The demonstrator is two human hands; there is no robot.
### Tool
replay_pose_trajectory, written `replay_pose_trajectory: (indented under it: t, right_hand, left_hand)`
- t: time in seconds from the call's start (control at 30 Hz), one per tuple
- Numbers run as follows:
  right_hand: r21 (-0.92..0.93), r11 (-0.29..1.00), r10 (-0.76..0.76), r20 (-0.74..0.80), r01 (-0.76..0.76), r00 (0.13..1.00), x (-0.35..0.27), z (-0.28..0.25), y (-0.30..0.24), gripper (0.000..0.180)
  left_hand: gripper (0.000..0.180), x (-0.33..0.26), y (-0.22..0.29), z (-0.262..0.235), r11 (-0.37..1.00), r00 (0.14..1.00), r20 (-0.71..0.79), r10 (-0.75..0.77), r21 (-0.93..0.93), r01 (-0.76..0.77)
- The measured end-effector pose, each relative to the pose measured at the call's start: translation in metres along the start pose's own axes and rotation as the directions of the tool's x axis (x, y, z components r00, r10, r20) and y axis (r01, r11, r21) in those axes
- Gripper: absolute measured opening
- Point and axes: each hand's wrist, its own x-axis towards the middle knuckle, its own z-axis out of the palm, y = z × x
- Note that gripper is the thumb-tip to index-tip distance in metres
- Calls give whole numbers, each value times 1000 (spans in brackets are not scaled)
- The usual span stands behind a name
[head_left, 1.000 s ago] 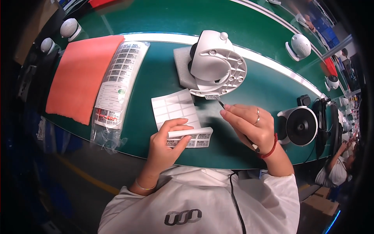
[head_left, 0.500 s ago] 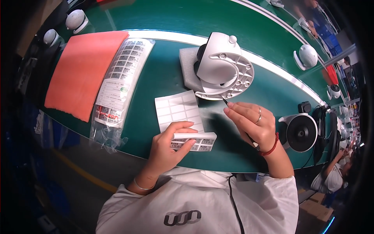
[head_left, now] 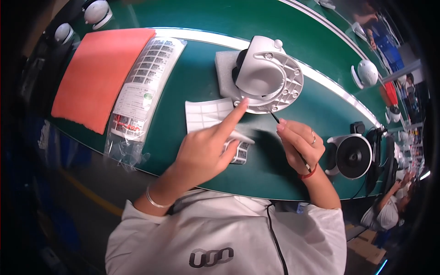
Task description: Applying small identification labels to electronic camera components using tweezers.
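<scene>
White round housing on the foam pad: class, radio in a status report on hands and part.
Left hand forefinger on white round housing rim. Right hand pinching thin black tool. Label sheet beneath left hand.

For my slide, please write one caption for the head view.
Left hand points at white camera base; right hand holds thin black tool.

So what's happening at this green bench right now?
A person is working on a white round device that sits on a foam pad. The left hand stretches its forefinger to the device's rim, above a sheet of white labels. The right hand pinches a thin dark tool pointed at that same rim. A bag of label sheets and an orange mat lie to the left.
</scene>
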Motion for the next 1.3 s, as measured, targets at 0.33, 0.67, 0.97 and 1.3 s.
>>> replay_pose_trajectory:
  t: [0.33,0.67,0.97,1.3]
  right_hand:
    - [-104,988,-131,-198,112,971,0,-2,0,25]
    - [-82,974,-194,179,211,965,32,-29,-12,26]
    - [-134,961,-195,289,241,937,38,-26,-6,30]
    - [-135,960,-195,314,247,929,42,-22,-5,29]
  left_hand:
    - [66,25,-11,17,1000,1000,-22,9,15,-9]
    - [65,26,-4,9,994,995,62,-78,-69,82]
    - [65,24,-9,13,993,997,47,-59,-96,63]
    - [65,23,-8,11,990,996,59,-64,-119,71]
